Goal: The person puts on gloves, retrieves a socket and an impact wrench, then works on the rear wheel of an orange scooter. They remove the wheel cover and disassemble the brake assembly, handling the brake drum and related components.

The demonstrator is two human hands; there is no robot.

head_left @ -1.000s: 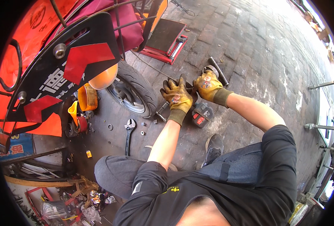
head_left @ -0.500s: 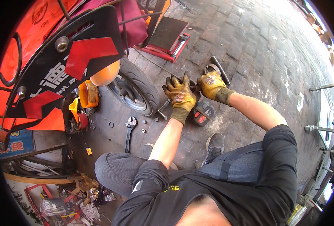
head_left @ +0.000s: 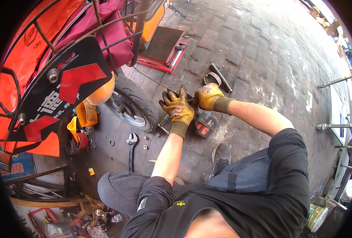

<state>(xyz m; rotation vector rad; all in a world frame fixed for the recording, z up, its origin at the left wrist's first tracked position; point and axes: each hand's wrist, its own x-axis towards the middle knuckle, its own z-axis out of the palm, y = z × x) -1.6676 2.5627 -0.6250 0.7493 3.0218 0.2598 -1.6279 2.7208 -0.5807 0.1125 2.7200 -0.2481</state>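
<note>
My left hand (head_left: 180, 108), in a yellow and black work glove, has its fingers spread over a dark part beside the wheel, mostly hidden beneath the palm. Close by, my right hand (head_left: 212, 97), gloved alike, is closed with thumb and fingers together; what it holds cannot be made out. A black and red battery pack (head_left: 205, 124) sits just below the hands, perhaps part of a power tool. A metal rod-like tool (head_left: 163, 124) lies between the left wrist and the tyre (head_left: 134, 93). Beyond the right hand is a dark bar with a metal band (head_left: 221, 78).
An adjustable wrench (head_left: 131, 152) lies on the paving with small nuts (head_left: 145, 147) beside it. A red lift platform (head_left: 162, 51) stands behind the wheel. At left hangs a black plate with red arrows (head_left: 61, 89). Scrap and a wooden piece (head_left: 87, 206) fill the lower left.
The view has shifted, so the whole scene sits slightly lower and further left. Both hands keep nearly the same pose beside the wheel.
</note>
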